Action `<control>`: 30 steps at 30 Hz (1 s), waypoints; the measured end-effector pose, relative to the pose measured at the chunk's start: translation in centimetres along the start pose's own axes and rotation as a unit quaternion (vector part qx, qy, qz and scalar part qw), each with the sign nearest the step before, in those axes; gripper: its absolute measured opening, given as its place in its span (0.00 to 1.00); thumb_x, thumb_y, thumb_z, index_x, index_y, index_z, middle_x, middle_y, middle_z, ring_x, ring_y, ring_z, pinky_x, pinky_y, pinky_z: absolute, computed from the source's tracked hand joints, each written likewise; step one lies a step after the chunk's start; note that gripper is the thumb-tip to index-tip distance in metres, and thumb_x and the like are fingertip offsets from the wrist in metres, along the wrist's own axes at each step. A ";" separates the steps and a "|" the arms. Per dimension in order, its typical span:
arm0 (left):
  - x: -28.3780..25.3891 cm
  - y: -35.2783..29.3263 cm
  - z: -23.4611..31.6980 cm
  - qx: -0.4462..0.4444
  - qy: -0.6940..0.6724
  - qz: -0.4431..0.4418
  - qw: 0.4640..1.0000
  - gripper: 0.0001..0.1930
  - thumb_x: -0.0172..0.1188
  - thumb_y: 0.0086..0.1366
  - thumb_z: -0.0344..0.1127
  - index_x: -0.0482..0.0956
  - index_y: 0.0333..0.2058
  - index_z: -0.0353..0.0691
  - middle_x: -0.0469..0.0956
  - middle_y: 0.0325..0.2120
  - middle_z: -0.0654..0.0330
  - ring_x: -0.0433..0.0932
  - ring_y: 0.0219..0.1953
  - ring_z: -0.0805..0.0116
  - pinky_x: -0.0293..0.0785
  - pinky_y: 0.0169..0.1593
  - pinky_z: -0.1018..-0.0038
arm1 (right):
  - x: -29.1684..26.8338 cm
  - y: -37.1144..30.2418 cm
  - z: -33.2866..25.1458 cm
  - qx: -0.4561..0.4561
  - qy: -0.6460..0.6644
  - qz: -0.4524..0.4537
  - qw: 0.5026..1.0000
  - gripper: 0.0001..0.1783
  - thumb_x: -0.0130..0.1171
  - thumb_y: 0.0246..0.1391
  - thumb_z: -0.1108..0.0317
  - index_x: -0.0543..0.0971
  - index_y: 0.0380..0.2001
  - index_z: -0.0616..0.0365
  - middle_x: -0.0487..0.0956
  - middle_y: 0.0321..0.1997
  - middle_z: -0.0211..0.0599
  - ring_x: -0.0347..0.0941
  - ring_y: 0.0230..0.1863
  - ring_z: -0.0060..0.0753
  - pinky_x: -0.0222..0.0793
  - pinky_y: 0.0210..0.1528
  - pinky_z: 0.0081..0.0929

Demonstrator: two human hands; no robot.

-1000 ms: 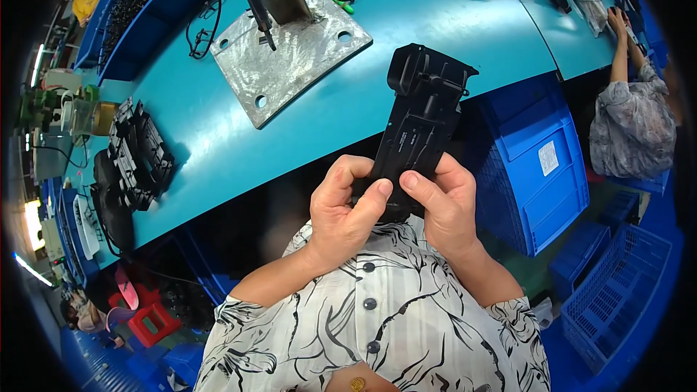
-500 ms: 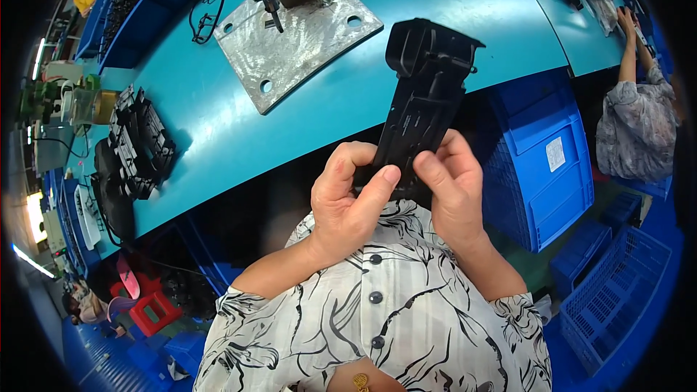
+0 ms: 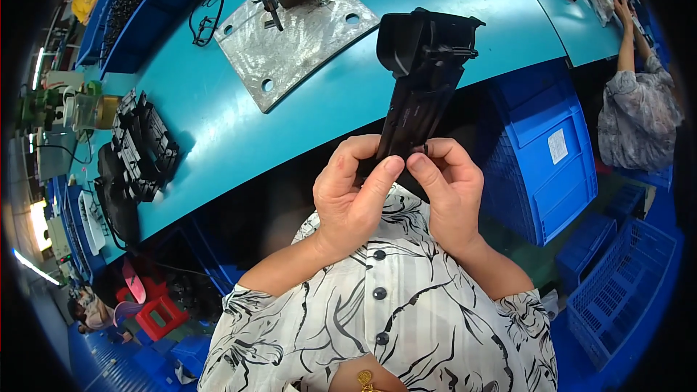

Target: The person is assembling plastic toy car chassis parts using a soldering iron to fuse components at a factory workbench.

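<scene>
Black plastic part (image 3: 419,83) held upright above teal bench (image 3: 218,123) | left hand (image 3: 353,199) and right hand (image 3: 450,192) pinch its lower end, thumbs together | advice: grip firmly, keep part steady, press evenly.

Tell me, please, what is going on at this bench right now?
A person holds a long black plastic part upright in front of their chest, both hands at its lower end. The left hand and right hand pinch it with thumbs meeting. A stack of similar black parts lies on the teal bench, near a metal plate.
</scene>
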State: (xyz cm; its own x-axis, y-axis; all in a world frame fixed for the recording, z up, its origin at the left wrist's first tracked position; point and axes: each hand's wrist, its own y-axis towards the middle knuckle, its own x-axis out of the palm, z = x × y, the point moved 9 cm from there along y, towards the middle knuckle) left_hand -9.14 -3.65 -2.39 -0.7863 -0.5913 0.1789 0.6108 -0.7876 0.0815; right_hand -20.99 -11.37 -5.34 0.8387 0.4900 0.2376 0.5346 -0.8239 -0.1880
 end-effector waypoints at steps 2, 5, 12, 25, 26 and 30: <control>0.1 0.0 -0.1 -0.016 0.001 -0.010 1.000 0.08 0.57 0.61 0.23 0.74 0.40 0.31 0.75 0.35 0.62 0.72 0.35 0.79 0.69 0.40 0.83 | -0.1 0.1 -0.1 -0.002 -0.017 0.006 1.000 0.04 0.58 0.54 0.75 0.75 0.32 0.63 0.75 0.35 0.29 0.68 0.36 0.16 0.65 0.43 0.17; 0.1 -0.1 -0.8 -0.052 -0.059 -0.012 0.997 0.08 0.56 0.62 0.23 0.74 0.41 0.31 0.75 0.36 0.62 0.73 0.37 0.78 0.70 0.42 0.82 | 0.2 0.2 -1.1 -0.036 -0.064 0.006 0.997 0.03 0.59 0.54 0.75 0.76 0.30 0.64 0.74 0.31 0.26 0.68 0.34 0.16 0.64 0.41 0.16; -0.3 -0.3 -1.3 -0.046 -0.080 -0.009 0.996 0.09 0.56 0.62 0.23 0.73 0.41 0.30 0.75 0.37 0.61 0.73 0.37 0.79 0.71 0.43 0.82 | 0.3 0.3 -0.1 0.044 -0.035 -0.006 0.998 0.05 0.60 0.52 0.74 0.78 0.25 0.65 0.72 0.29 0.26 0.66 0.31 0.14 0.61 0.36 0.14; -0.8 0.0 -0.3 -0.037 -0.046 -0.032 0.998 0.12 0.63 0.56 0.23 0.72 0.38 0.33 0.77 0.37 0.60 0.74 0.36 0.80 0.72 0.42 0.82 | 0.9 0.6 0.5 0.096 -0.003 -0.083 0.992 0.05 0.59 0.52 0.74 0.78 0.27 0.66 0.78 0.29 0.32 0.69 0.30 0.16 0.65 0.34 0.15; -0.7 0.1 0.2 -0.010 0.006 -0.043 0.999 0.12 0.64 0.56 0.24 0.72 0.38 0.34 0.77 0.36 0.60 0.74 0.36 0.80 0.72 0.41 0.82 | 0.7 0.6 0.4 0.096 -0.003 -0.083 0.992 0.05 0.59 0.52 0.74 0.78 0.27 0.66 0.78 0.29 0.32 0.69 0.30 0.16 0.65 0.34 0.15; -1.0 0.5 -0.4 -0.067 -0.067 -0.006 0.995 0.11 0.64 0.56 0.24 0.72 0.37 0.34 0.77 0.34 0.61 0.74 0.34 0.81 0.72 0.39 0.82 | 0.7 0.4 0.2 0.096 0.068 -0.085 0.989 0.06 0.57 0.54 0.74 0.79 0.30 0.66 0.80 0.31 0.34 0.70 0.29 0.20 0.67 0.35 0.19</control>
State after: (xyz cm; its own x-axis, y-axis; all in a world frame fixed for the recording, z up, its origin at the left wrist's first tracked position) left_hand -8.15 -3.52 -2.96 -0.7690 -0.5596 0.3091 0.5758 -0.8163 -0.0452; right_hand -20.15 -11.29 -5.46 0.7209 0.5628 0.4044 0.6869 -0.6575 -0.3096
